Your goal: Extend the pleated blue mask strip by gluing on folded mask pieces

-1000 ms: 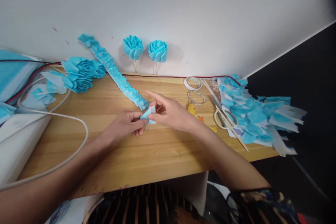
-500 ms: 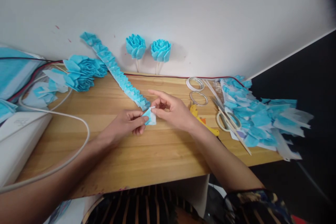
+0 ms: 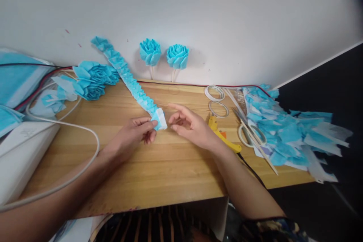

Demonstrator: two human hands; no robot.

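Observation:
A long pleated blue strip (image 3: 129,80) slants from the wall down to the middle of the wooden table. It looks like non-woven fabric or crepe paper, folded into petal-like pleats. Between thumb and fingers, my left hand (image 3: 141,127) pinches its near end, where a piece with a white edge (image 3: 162,118) sticks out. Just right of that edge hovers my right hand (image 3: 188,123), fingers curved and apart, holding nothing that I can see. Two blue fabric roses (image 3: 150,53) on sticks stand upright against the wall behind the strip.
Right of my hands lie two tape rolls (image 3: 214,93), a yellow glue gun (image 3: 222,134), scissors (image 3: 252,134), wooden sticks (image 3: 262,151) and a pile of blue pieces (image 3: 283,128). Further blue roses (image 3: 92,79), a white cable (image 3: 93,132) and a white box (image 3: 25,151) occupy the left.
My right hand has let go of the strip's end and moved slightly right. The end piece now lies turned with its white edge up. The view has shifted a little.

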